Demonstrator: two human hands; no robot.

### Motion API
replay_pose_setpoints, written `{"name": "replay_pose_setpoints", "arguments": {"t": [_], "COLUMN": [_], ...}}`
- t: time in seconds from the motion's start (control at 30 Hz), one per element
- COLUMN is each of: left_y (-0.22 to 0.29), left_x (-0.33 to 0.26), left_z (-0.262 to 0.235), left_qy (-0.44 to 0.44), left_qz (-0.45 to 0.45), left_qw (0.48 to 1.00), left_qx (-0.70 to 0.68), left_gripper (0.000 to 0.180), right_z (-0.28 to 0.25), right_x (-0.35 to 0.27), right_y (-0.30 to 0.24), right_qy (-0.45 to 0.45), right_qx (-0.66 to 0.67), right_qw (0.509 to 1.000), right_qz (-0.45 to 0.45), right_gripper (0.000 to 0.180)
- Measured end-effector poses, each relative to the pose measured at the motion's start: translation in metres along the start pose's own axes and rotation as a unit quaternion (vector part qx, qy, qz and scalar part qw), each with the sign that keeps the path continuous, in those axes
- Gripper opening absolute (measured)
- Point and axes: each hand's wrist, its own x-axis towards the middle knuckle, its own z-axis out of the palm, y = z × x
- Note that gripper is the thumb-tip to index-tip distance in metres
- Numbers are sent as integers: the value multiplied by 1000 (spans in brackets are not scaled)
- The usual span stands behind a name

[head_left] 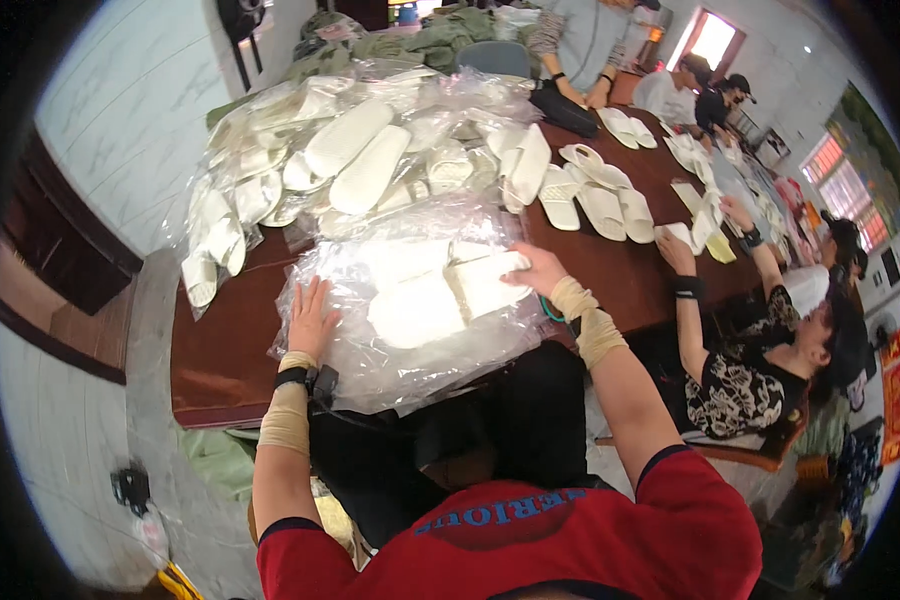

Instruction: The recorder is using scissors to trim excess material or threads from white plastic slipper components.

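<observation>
A pair of white slippers [418,312] lies on a stack of clear plastic bags [390,378] at the table's near edge. My right hand [538,272] grips the right end of a slipper, its fingers bent around the edge. Flat on the left side of the bags rests my left hand [311,320], with its fingers stretched out and nothing held in it. Both my wrists are wrapped in tan bandage.
Behind the bags, a big heap of bagged white slippers [360,160] covers the brown table [232,350]. Loose slippers [602,200] lie to the right. A co-worker at the right handles a slipper [678,236]; another person [585,50] stands at the far side.
</observation>
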Motion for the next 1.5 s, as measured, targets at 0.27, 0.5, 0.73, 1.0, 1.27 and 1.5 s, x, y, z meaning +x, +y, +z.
{"name": "replay_pose_setpoints", "arguments": {"t": [0.27, 0.5, 0.73, 1.0, 1.27, 1.5], "left_y": [1, 9, -86, -10, 117, 136], "left_x": [14, 18, -6, 12, 43, 51], "left_z": [-2, 4, 36, -5, -78, -23], "left_qy": [23, 11, 51, -42, 12, 50], "left_qz": [1, -16, 56, -18, 13, 80], "left_qw": [1000, 1000, 984, 998, 993, 964], "left_qx": [-3, 17, 159, 51, -116, -248], "left_gripper": [63, 63, 67, 70, 33, 55], "right_z": [-92, -49, 64, 13, -1, 23], "right_x": [-54, -57, -22, 14, 16, 16], "right_y": [10, -99, -85, 11, 36, -3], "right_qy": [328, 450, 143, 105, 99, 37], "right_qx": [42, 157, 201, -84, 12, -50], "right_qw": [943, 867, 962, 986, 986, 998], "right_qz": [-27, -148, -115, 96, 136, -7], "right_gripper": [43, 31, 42, 49, 57, 67]}}
